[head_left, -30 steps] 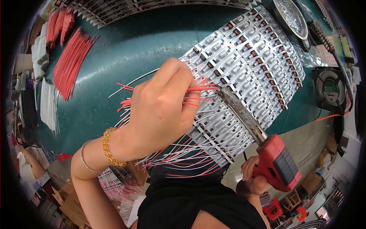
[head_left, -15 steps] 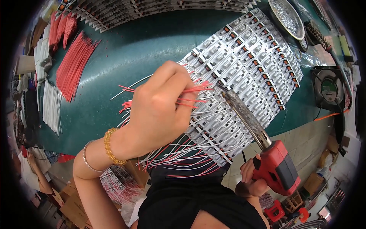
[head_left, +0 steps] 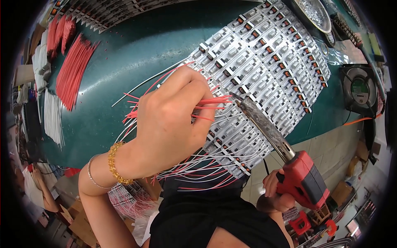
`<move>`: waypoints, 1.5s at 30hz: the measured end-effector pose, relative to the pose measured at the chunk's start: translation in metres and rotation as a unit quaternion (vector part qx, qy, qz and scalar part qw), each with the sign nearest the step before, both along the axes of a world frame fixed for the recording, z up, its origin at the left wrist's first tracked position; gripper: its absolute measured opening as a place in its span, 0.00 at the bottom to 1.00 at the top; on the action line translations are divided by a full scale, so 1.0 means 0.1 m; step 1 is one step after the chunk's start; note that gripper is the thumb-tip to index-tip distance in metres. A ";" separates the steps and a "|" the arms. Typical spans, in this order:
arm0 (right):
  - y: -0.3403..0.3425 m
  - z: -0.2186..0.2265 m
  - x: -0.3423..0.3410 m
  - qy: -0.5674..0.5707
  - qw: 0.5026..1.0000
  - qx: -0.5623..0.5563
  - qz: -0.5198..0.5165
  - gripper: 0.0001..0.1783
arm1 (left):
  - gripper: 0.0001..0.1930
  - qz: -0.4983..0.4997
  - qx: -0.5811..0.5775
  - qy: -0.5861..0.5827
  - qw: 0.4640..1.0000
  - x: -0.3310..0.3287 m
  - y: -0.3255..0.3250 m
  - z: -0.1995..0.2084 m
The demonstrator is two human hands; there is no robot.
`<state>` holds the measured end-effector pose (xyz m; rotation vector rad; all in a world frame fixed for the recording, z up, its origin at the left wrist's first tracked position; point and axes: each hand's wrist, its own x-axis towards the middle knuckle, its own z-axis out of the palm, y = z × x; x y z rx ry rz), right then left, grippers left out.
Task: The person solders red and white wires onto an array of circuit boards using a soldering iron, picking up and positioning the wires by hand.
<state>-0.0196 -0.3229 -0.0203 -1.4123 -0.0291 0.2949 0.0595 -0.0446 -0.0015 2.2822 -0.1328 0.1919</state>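
Observation:
My left hand (head_left: 171,120) is closed round a bundle of thin red wires (head_left: 215,100), whose ends stick out past the fingertips to the right. It hovers over a large panel of silvery circuit boards (head_left: 252,53) with small black-and-orange parts in rows. At the lower right, my right hand (head_left: 277,192) grips a red and black soldering gun (head_left: 304,177). Its dark tip is close by the red wire ends; whether they touch cannot be made out. White and red wires (head_left: 206,165) trail from the panel's near edge, partly behind my left hand.
Red wires (head_left: 74,74) and white wires (head_left: 53,118) lie in bundles on the green table (head_left: 124,58). More panels (head_left: 120,12) stand at the back. A metal dish (head_left: 312,16), a coiled holder (head_left: 345,35) and a black fan (head_left: 359,89) line the right side.
The view has shifted a little, moving the panel up and left in it. The soldering gun's tip has come slightly closer to the red wire ends. Both hands keep their grip.

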 end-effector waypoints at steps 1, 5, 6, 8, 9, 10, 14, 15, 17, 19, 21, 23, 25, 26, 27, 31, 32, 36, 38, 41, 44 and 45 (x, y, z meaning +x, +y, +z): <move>0.07 0.04 0.01 0.043 0.997 0.013 -0.057 0.34 | 0.04 0.000 0.000 0.000 1.000 0.00 0.00 -0.01; 0.15 0.05 0.06 0.028 0.998 0.001 -0.052 0.34 | 0.05 0.003 0.025 -0.028 0.999 0.00 0.00 -0.07; 0.20 0.10 0.07 0.047 0.996 -0.010 -0.072 0.34 | 0.07 0.002 0.035 -0.047 0.998 0.00 0.00 -0.09; 0.21 0.12 0.07 0.064 0.994 -0.023 -0.091 0.34 | 0.07 0.004 0.033 -0.051 0.998 0.00 0.00 -0.10; 0.15 0.09 0.07 0.055 0.996 -0.022 -0.060 0.34 | 0.07 0.005 0.032 -0.054 0.998 -0.01 0.01 -0.11; 0.08 0.06 0.06 0.046 0.998 -0.020 -0.032 0.35 | 0.07 0.005 0.032 -0.054 0.998 0.00 0.01 -0.10; -0.10 -0.09 -0.04 -0.040 0.999 -0.022 0.016 0.48 | 0.06 0.000 0.041 -0.058 0.998 0.01 0.00 -0.09; -0.12 -0.11 -0.05 -0.044 0.998 -0.030 0.022 0.48 | 0.06 0.001 0.044 -0.056 0.997 0.01 -0.01 -0.09; -0.11 -0.11 -0.05 -0.050 0.998 -0.037 0.028 0.49 | 0.06 -0.001 0.041 -0.056 0.998 0.01 0.00 -0.09; -0.06 -0.08 -0.04 -0.035 0.999 -0.031 0.018 0.51 | 0.06 -0.003 0.038 -0.056 0.998 0.01 0.00 -0.09; -0.03 -0.07 -0.02 -0.033 0.999 -0.015 0.021 0.51 | 0.06 0.000 0.043 -0.050 0.998 0.00 -0.01 -0.08; -0.01 -0.06 -0.01 -0.029 0.999 0.001 0.023 0.51 | 0.05 0.001 0.048 -0.031 0.998 0.00 0.00 -0.04; 0.00 -0.04 -0.02 -0.029 0.999 -0.019 0.010 0.51 | 0.04 0.002 0.053 -0.012 0.999 -0.01 -0.02 -0.02; 0.00 -0.03 -0.01 -0.030 0.999 -0.018 0.009 0.51 | 0.04 0.005 0.040 -0.033 0.999 -0.01 -0.04 -0.02; 0.01 -0.02 0.00 -0.027 0.999 -0.017 0.016 0.52 | 0.04 0.007 0.026 -0.053 0.998 -0.02 -0.05 -0.02; -0.04 -0.04 -0.02 -0.033 0.999 0.001 0.025 0.53 | 0.04 -0.043 -0.045 -0.053 0.997 -0.03 -0.04 0.00; -0.04 -0.02 -0.02 -0.032 0.999 0.001 0.025 0.53 | 0.04 -0.049 -0.021 -0.051 0.997 -0.04 -0.04 0.00; -0.09 -0.01 -0.04 -0.030 0.999 -0.013 0.025 0.52 | 0.04 -0.022 -0.001 -0.015 1.000 -0.04 -0.09 -0.01; -0.15 -0.06 -0.07 -0.051 0.998 -0.017 0.020 0.52 | 0.04 -0.020 0.006 -0.005 1.000 -0.04 -0.10 0.01; -0.16 -0.05 -0.08 -0.037 0.998 -0.040 0.035 0.51 | 0.05 -0.021 0.010 -0.006 1.000 -0.03 -0.09 0.00; -0.01 0.08 -0.05 0.050 0.997 -0.005 -0.061 0.36 | 0.05 -0.025 0.003 -0.016 1.000 -0.02 -0.08 -0.02; 0.00 0.10 -0.05 0.059 0.996 -0.030 -0.061 0.36 | 0.05 -0.024 0.000 -0.017 1.000 -0.02 -0.08 -0.02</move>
